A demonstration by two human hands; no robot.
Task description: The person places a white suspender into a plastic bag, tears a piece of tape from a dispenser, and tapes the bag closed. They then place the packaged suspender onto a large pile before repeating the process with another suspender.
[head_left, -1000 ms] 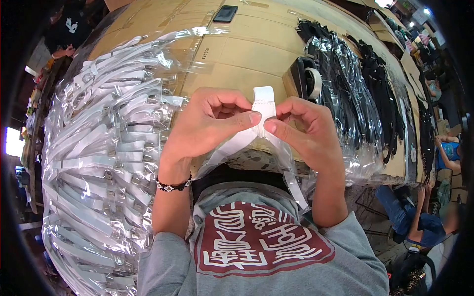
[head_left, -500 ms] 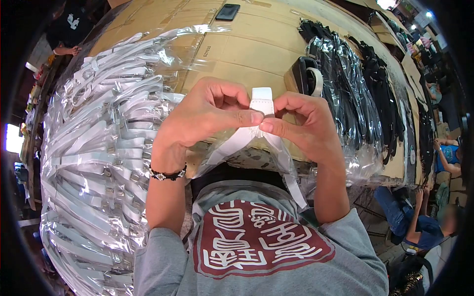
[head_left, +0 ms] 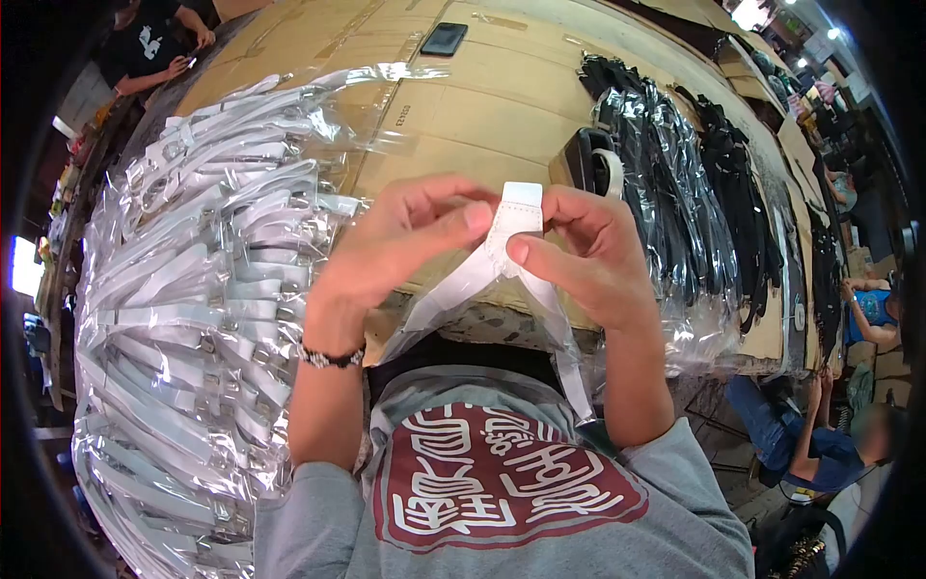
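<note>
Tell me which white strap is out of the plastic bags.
The white strap pinched between both hands; the other white straps lie bagged in clear plastic at the left.

There is bare tabletop (head_left: pixel 502 87) in the middle, past the hands, where a hand could pass. A big pile of white straps in clear bags (head_left: pixel 193 280) blocks the left. Black straps in bags (head_left: pixel 694 193) block the right. A tape roll (head_left: pixel 593 164) stands just beside the right hand (head_left: pixel 588 261). A phone (head_left: pixel 445 39) lies far off.
</note>
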